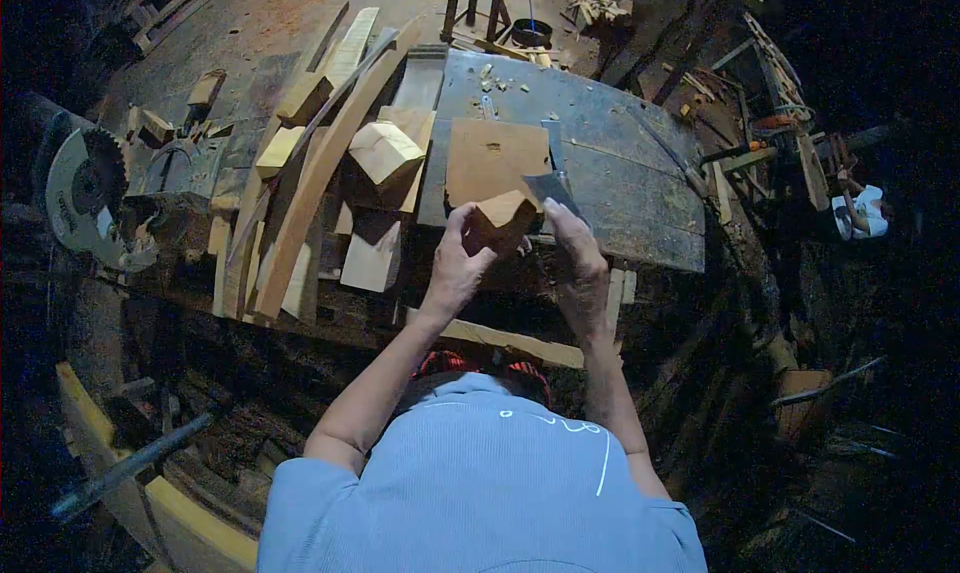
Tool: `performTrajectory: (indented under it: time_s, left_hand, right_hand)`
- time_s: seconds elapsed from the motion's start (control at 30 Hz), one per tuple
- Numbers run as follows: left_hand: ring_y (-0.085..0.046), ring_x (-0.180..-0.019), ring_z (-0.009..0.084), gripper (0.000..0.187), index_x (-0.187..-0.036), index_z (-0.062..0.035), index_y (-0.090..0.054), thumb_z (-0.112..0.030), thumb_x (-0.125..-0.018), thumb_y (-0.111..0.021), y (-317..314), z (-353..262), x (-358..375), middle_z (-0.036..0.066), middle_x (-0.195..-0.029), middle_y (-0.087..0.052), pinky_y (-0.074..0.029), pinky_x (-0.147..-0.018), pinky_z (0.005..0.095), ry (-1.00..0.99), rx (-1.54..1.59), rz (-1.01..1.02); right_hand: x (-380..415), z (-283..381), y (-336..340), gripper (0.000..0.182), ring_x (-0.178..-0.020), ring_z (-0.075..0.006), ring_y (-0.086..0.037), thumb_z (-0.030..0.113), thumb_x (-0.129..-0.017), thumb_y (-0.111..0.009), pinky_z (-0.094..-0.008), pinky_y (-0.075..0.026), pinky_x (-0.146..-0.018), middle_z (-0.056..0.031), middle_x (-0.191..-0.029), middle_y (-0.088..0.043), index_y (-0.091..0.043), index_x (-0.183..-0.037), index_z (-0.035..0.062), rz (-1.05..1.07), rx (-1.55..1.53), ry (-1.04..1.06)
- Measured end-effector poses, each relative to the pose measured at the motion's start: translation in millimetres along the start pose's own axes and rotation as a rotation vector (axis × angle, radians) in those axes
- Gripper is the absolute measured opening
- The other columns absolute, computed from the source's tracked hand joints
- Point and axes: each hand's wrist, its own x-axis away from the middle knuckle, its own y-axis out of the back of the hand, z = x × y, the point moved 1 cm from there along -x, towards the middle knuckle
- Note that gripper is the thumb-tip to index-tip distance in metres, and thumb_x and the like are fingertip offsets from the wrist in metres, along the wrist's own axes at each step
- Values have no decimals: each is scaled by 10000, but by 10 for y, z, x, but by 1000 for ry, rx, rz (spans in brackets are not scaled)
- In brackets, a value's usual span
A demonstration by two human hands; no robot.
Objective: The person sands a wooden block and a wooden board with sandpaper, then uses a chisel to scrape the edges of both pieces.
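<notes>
Dim workshop, worn dark workbench [620, 163]. Small reddish wood block [503, 216], angular and faceted, at near bench edge, clasped by left hand [455, 263]. Right hand [578, 258] closed on flat metal blade [553, 190] beside block. Square board [495, 158] just behind; pale block [384, 153], curved plank [320, 173], saw blade [85, 188] farther left.

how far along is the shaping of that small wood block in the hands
Done: the small wood block already has angled faces, like the paler faceted block lying on the workbench.
In hand: the left hand grips the small wood block while the right hand holds a flat metal blade beside it.
Left: how much more trimming remains can't be told; rough offcuts lie alongside.
</notes>
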Motion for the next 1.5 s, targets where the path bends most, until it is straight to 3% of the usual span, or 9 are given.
performTrajectory:
  time_s: [0.1,0.2,0.6,0.67,0.93,1.0,1.13,1.3,1.5]
  left_hand:
    - [-540,-1046,247,534,-1206,-21,-397,-17,-728,-636,-12,-2,37,171,-1137,-533,-429,-881,320,-169,-75,-5]
    - [-564,-1011,276,488,-1197,-15,-419,-27,-745,-605,45,23,77,185,-1114,-554,-436,-868,336,-45,149,80]
    - [-554,-1021,319,489,-1187,-6,-433,-5,-713,-554,98,116,118,181,-1123,-548,-433,-873,359,-20,155,102]
    - [-536,-1053,319,501,-1191,-19,-438,12,-701,-536,134,30,113,189,-1133,-539,-423,-892,367,-148,-151,39]
    - [-524,-981,225,548,-1233,-6,-392,-97,-753,-641,586,-230,-322,140,-1058,-526,-422,-843,315,-4,-266,-309]
    - [-544,-924,223,521,-1189,34,-418,-169,-775,-662,952,-148,-695,144,-1027,-546,-441,-799,319,27,-206,-162]
    - [-580,-860,202,450,-1138,34,-461,-213,-804,-633,1333,138,-1216,156,-950,-603,-462,-746,315,-175,-434,-358]
    - [-581,-874,365,333,-1014,47,-561,-236,-837,-555,1578,399,-1608,232,-945,-595,-450,-770,398,-17,-610,-240]
    - [-451,-1019,305,279,-1050,-18,-560,-154,-808,-531,1260,91,-1481,165,-1012,-528,-314,-907,427,-410,-1229,-304]
  right_hand:
    - [-42,170,-136,448,-1195,-243,-441,90,-785,-516,-429,-302,-1009,-28,-1289,-483,-513,-1226,174,171,491,303]
    - [1,101,-266,454,-1194,-241,-442,116,-783,-536,-433,-301,-1006,-25,-1288,-484,-512,-1229,201,148,444,411]
    - [13,74,-296,415,-1164,-232,-474,157,-767,-574,-426,-331,-992,-4,-1260,-513,-560,-1177,217,152,438,389]
    - [-57,-70,-244,399,-1173,-231,-467,137,-789,-543,-425,-329,-995,-10,-1269,-505,-555,-1182,203,141,458,370]
    - [224,-553,14,491,-1155,-287,-478,60,-722,-487,-386,-351,-986,-108,-1215,-539,-515,-1210,110,137,223,-129]
    - [374,-547,17,550,-1142,-299,-488,25,-679,-455,-371,-360,-979,-143,-1211,-535,-499,-1223,88,141,134,-221]
    - [588,-672,-57,630,-1147,-289,-490,-73,-615,-380,-356,-344,-995,-159,-1200,-539,-503,-1217,67,81,-21,-320]
    - [664,-516,-33,646,-1083,-175,-533,-131,-614,-326,-265,-356,-949,-144,-1135,-589,-493,-1220,20,10,-89,-341]
    - [894,-484,37,446,-989,-242,-586,-19,-748,-467,-332,-429,-859,-181,-1063,-602,-516,-1187,41,11,53,-493]
